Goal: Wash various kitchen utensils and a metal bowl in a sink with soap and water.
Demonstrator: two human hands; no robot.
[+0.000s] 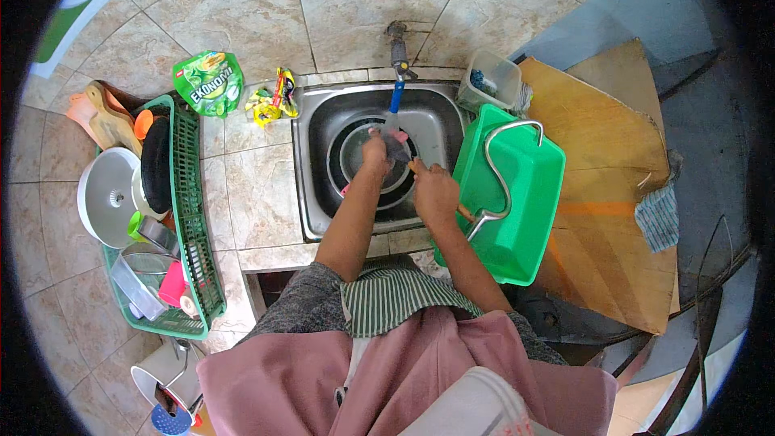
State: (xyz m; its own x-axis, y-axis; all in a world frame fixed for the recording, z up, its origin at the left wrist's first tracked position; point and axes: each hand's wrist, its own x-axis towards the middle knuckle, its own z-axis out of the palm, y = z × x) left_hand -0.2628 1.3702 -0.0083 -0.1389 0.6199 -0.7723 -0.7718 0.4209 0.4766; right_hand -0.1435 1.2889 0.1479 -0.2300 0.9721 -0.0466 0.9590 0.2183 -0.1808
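Note:
Over the steel sink (436, 181), my right hand (436, 189) is closed around the wooden handle (465, 212) of a utensil, whose dark head (397, 151) lies under the tap's blue spout (397, 97). My left hand (375, 151) is at that head with something pink (398, 135), perhaps a sponge or cloth, by its fingers; the fingertips are blurred. Beneath both hands, a round pan or bowl (357, 160) rests in the basin, and another pink bit shows at its lower left edge. A curved metal dough hook (505, 178) lies across the green plastic tub (527, 218) at the right.
A green dish basket (197, 218) with bowls, cups and a cutting board stands at the left. Behind the counter's left part are a green detergent pouch (209, 85) and yellow packets (264, 110). A clear plastic container (489, 82) stands behind the tub; cardboard (599, 194) lies farther right.

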